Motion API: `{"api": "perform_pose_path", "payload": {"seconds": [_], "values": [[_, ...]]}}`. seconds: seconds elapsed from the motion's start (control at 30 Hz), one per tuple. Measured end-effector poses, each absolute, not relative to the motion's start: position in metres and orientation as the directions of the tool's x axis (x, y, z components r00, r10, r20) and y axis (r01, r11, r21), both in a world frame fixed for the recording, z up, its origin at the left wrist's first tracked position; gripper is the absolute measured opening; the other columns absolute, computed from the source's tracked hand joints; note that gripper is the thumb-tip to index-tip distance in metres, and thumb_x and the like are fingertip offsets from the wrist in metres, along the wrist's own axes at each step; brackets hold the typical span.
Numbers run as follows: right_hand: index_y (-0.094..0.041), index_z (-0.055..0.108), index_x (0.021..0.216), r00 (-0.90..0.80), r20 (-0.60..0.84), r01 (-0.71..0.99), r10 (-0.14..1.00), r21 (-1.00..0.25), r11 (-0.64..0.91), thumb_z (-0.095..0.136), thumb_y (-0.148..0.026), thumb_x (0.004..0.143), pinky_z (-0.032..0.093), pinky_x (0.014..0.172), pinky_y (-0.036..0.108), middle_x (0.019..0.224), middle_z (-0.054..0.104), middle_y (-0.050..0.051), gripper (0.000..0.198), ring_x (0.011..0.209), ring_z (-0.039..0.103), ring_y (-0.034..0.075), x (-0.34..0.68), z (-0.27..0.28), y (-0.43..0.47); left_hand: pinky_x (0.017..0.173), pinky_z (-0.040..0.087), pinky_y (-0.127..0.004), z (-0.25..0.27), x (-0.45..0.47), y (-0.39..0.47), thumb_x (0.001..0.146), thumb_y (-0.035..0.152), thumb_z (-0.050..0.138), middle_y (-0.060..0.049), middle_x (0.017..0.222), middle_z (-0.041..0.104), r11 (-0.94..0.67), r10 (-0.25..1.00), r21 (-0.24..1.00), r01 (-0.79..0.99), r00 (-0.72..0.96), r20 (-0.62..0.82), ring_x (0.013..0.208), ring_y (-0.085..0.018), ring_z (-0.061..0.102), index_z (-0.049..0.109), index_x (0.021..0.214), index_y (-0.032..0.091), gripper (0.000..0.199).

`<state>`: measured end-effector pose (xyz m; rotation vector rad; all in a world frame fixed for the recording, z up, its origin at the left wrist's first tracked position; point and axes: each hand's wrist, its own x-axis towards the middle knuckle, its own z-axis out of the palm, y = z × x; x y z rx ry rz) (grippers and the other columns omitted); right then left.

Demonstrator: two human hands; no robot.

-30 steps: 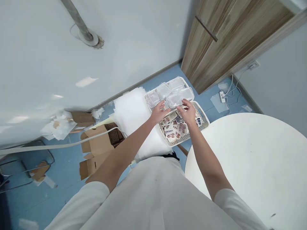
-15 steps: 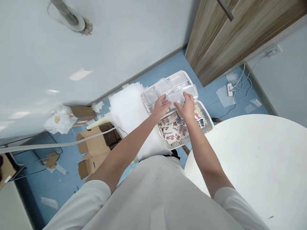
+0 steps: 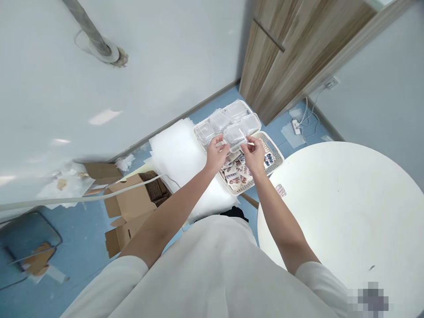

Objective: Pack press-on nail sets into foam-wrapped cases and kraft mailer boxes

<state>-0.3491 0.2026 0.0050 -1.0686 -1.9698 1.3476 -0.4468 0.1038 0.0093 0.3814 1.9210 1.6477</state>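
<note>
Clear plastic box (image 3: 234, 133), one: held between left hand (image 3: 217, 154) and right hand (image 3: 254, 155), over adjoining edges of perforated basket (image 3: 274, 153) (printed cards (image 3: 235, 179) inside) and white basket (image 3: 248, 106) (further clear boxes (image 3: 219, 120) inside).

Beyond my left hand (image 3: 217, 157) I see a pale wall (image 3: 185, 53) with bright patches of light (image 3: 105, 117) on it and a grey pipe (image 3: 88, 28) running into it. Farther out past my right hand (image 3: 255, 158), a wood-grain cabinet (image 3: 281, 66) stands on the blue floor (image 3: 82, 234); nearer, to that hand's right, I have a round white table (image 3: 338, 221).
</note>
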Motion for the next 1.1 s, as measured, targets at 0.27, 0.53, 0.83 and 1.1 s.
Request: {"api": "perform_pose_path", "payload": {"seconds": [0.27,0.53,0.83,1.1], "values": [[-0.019,0.054,0.088,-0.438,-0.205,0.251,0.875,-0.963,-0.100,0.061,-0.045,0.069,0.049,0.063,0.031,0.071,0.060,0.002,0.033,0.067,0.060,0.017,-0.272,0.022,0.115,0.071,0.050,-0.024,0.019,-0.399,0.028,0.074,0.026,0.060,-0.006,0.104,0.056,0.161,0.699,0.984,-0.076,-0.695,-0.168,0.075,-0.009,0.059,0.055,0.106,0.018,0.034],[-0.021,0.051,0.105,-0.308,-0.244,0.212,0.919,-0.960,-0.184,0.061,-0.045,0.069,0.050,0.070,0.031,0.094,0.062,0.005,0.044,0.073,0.061,0.015,-0.185,0.028,0.049,0.077,0.050,-0.029,0.006,-0.338,0.005,0.073,0.026,0.061,-0.009,0.101,0.061,0.146,0.852,0.982,-0.119,-0.489,-0.186,0.088,-0.015,0.060,0.054,0.106,0.017,0.035],[-0.019,0.060,0.099,-0.188,-0.333,0.212,0.924,-0.932,-0.293,0.063,-0.044,0.069,0.048,0.072,0.031,0.091,0.065,0.005,0.039,0.072,0.062,0.014,-0.077,0.045,0.024,0.080,0.048,-0.035,0.026,-0.246,0.024,0.074,0.027,0.059,-0.009,0.093,0.066,0.108,0.994,0.993,0.052,0.003,-0.109,0.090,-0.019,0.062,0.057,0.096,0.017,0.024],[-0.020,0.060,0.099,-0.139,-0.482,0.076,0.865,-0.876,-0.476,0.065,-0.042,0.068,0.048,0.074,0.033,0.100,0.066,0.007,0.038,0.076,0.066,0.017,0.020,0.043,0.014,0.079,0.048,-0.035,0.039,-0.152,0.048,0.076,0.031,0.056,-0.007,0.091,0.067,0.040,0.955,0.969,0.245,0.276,-0.109,0.084,-0.018,0.062,0.058,0.103,0.020,0.028]]}}
